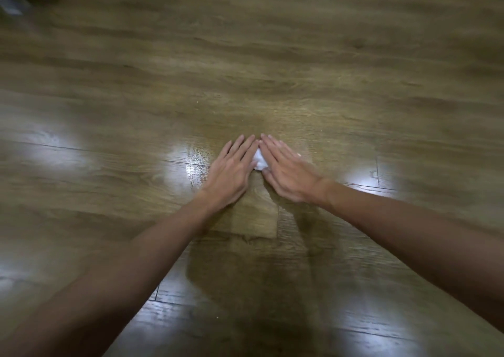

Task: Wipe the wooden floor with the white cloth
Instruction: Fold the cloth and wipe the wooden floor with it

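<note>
A small white cloth [260, 162] lies bunched on the wooden floor [245, 70], mostly hidden under my hands. My left hand [231, 169] lies flat with straight fingers, pressing on the cloth's left side. My right hand [286, 171] is flat too, fingers straight, covering the cloth's right side. The fingertips of both hands nearly meet above the cloth. A tiny white edge [299, 154] peeks out beyond my right hand.
Brown planks fill the whole view, with bright light reflections [193, 168] left of my hands and another reflection [362, 178] to the right. A damp-looking streaked patch sits by the left reflection. A blurred grey object [11, 3] lies at the far top left corner.
</note>
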